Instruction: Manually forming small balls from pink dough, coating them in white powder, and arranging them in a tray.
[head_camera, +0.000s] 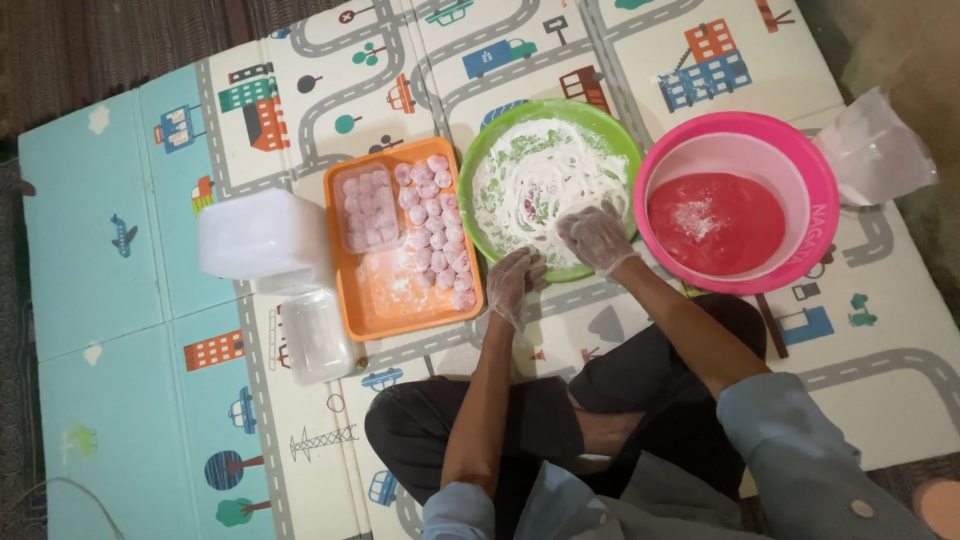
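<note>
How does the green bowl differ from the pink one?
The green bowl is shallow and smeared with white flour; the pink bowl is deeper and holds red liquid. Both gloved hands, left and right, are at the green bowl, none at the pink. Both are round.

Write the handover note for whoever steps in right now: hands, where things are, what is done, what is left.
Left hand: gloved, at the near rim of the green bowl, nothing clearly held.
Right hand: gloved, fingers down in the bowl's white flour.
Orange tray left of the bowl: many floured pink balls lined up, near part bare.
Pink bowl on the right: red mixture remaining.
Done: the balls on the tray. Left: the red mixture.
</note>
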